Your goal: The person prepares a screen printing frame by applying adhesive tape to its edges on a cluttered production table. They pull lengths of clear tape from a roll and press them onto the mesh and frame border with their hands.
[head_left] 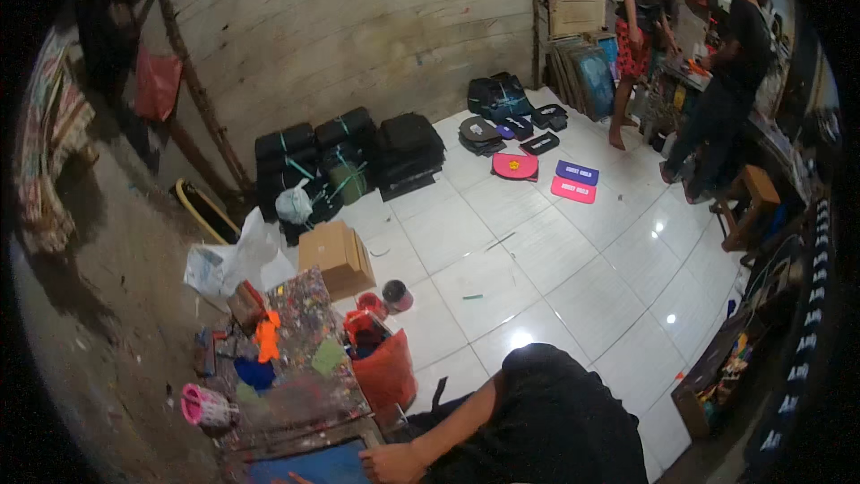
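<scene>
At the lower edge my right hand (392,463) is closed beside the right edge of a flat blue panel (309,468). What its fingers hold, if anything, is hidden. My right forearm comes out of a black sleeve (555,412) and bends back to the left. Only an orange-toned sliver, perhaps a fingertip of my left hand (299,478), shows over the panel at the bottom. Beyond the panel lies a paint-stained worktable (300,394). Orange cloth (267,336), dark blue cloth (255,374) and a green piece (329,356) rest on it.
A pink-and-white tub (204,406) stands at the table's left, a red bag (385,372) at its right. Beyond are a cardboard box (336,255) and black bundles (331,148). Pink and purple pieces (575,181) lie on white tiles. Two people (730,72) stand far right.
</scene>
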`<state>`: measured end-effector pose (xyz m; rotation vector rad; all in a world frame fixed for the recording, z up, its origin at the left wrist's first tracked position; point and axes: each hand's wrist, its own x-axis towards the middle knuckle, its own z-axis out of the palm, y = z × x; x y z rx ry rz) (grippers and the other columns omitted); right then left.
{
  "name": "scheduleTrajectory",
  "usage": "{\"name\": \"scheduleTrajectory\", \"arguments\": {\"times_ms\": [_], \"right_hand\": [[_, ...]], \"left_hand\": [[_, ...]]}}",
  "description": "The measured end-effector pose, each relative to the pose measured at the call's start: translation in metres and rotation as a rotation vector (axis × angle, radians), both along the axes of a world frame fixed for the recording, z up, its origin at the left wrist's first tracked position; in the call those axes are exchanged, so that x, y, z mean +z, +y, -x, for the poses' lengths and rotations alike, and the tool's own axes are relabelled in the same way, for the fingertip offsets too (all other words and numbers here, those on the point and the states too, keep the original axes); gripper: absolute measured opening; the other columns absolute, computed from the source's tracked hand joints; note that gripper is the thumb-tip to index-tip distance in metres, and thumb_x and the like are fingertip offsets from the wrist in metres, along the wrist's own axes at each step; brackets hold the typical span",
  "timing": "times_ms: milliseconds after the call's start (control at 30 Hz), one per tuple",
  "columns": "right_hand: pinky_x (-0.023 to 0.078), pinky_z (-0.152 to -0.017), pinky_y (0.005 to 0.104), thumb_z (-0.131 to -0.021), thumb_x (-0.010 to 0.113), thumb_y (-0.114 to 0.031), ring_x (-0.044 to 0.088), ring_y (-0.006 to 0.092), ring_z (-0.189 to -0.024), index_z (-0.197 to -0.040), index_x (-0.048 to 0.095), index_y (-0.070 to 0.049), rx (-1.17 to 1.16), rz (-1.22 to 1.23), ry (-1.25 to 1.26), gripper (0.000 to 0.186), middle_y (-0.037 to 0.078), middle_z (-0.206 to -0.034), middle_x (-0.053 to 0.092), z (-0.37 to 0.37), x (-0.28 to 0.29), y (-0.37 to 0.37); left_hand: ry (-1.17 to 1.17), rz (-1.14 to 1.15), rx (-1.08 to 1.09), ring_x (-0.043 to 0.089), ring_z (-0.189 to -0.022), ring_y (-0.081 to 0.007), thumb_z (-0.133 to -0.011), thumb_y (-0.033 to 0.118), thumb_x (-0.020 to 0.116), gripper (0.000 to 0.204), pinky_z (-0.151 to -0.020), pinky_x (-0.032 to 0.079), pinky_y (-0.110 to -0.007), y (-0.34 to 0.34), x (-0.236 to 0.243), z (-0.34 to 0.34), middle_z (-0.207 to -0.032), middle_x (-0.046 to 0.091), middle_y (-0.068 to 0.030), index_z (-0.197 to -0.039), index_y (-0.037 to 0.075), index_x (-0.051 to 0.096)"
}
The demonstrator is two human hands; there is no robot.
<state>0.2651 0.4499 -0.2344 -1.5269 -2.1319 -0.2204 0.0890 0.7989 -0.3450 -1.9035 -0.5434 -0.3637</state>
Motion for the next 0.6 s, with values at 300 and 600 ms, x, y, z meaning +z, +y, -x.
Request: {"name": "scheduleTrajectory", "arguments": {"times_ms": [300, 600], "right_hand": [[0.046, -0.075, 0.0508, -0.08, 0.058, -0.029, 0.062, 0.035, -0.078, -0.073, 0.066, -0.005, 0.215, 0.179, 0.276, 0.027, 0.015, -0.078, 0.065, -0.038, 0.031, 0.039], [0.05, -0.077, 0.0518, -0.081, 0.065, -0.043, 0.064, 0.0424, -0.091, -0.116, 0.056, 0.001, -0.484, -0.098, 0.476, 0.057, 0.026, -0.104, 0.065, -0.277, 0.34, 0.117]], "left_hand": [[-0.43, 0.991, -0.121, 0.046, -0.127, -0.0385, -0.098, 0.034, 0.047, 0.055, -0.108, 0.032, -0.051, -0.139, 0.148, -0.067, -0.137, 0.049, -0.027, -0.136, -0.006, 0.046], [0.076, 1.35, -0.48, 0.038, -0.135, -0.0366, -0.095, 0.026, 0.05, 0.055, -0.112, 0.025, -0.052, -0.248, 0.196, -0.082, -0.144, 0.042, -0.0248, -0.14, -0.005, 0.042]]}}
